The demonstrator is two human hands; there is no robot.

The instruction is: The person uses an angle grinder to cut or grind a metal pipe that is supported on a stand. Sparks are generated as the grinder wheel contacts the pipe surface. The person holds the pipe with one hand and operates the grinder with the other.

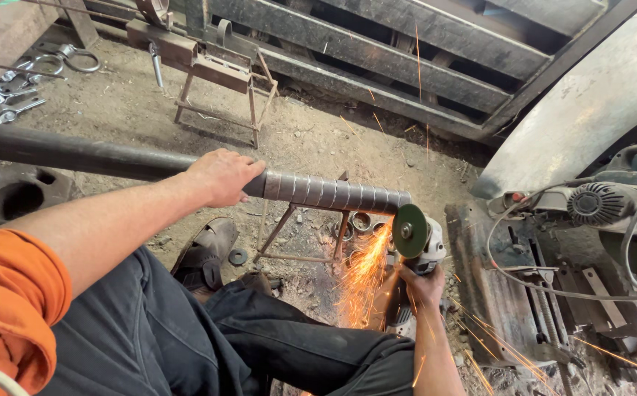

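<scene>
**A:** Where does the work stand right now?

**B:** Mid-cut, I'd judge. The left hand (223, 176) lies over the long dark steel pipe (98, 158), its fingers wrapped down around it, just where the bare pipe meets the stretch scored with ring-shaped grooves (333, 193). The right hand (421, 286) has its fingers clamped around the body of the grey angle grinder with the green disc (411, 232). The disc meets the very end of the pipe, and orange sparks (362, 279) spray down toward the dirt floor (304, 132).

**B:** The pipe itself runs from the left edge of the view across to the middle, resting on a small rusty welded stand (300, 235) above the floor, its grooved end jutting past the stand.

**A:** What does the next move call for?

**B:** A steady grip on the pipe so it doesn't roll, I'd say, and the disc kept square to the groove. The sparks fall close to the dark trouser leg (311, 345) and the worn shoe (208, 253), so that's a risk.

**A:** Any containers?

**B:** None I can make out. Short cut metal rings (362, 220) lie loose on the floor under the pipe's end, and one dark washer-like ring (238, 257) sits beside the shoe. A second rusty stand (223, 88) stands farther back, with wrenches (10, 92) near the far left corner.
</scene>
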